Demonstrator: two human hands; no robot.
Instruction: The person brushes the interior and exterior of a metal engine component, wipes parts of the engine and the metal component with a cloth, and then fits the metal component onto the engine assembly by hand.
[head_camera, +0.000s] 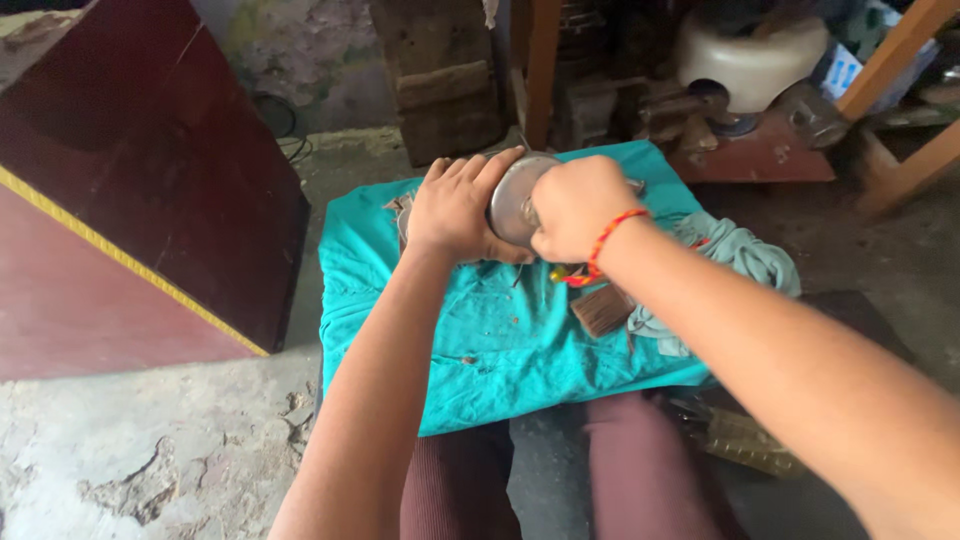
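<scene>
Left hand (455, 210) lies flat, fingers spread, against the round metal part (512, 200), held at the far edge of the teal cloth (480, 340). Right hand (578, 205) is fisted on its right side; contents hidden. Risk: part slips if the flat hand's pressure eases.

There is one view only, from a camera worn on the person's head. It looks steeply down and forward, along both forearms, which enter from the bottom edge and meet near the centre. It sits close: the knees (560, 470) fill the lower middle, with the teal cloth (480, 340) spread just beyond them. The upper part of the picture reaches farther out, to the concrete floor (150, 450), a dark red panel (130, 190) on the left and wooden clutter (440, 80) at the back.
</scene>
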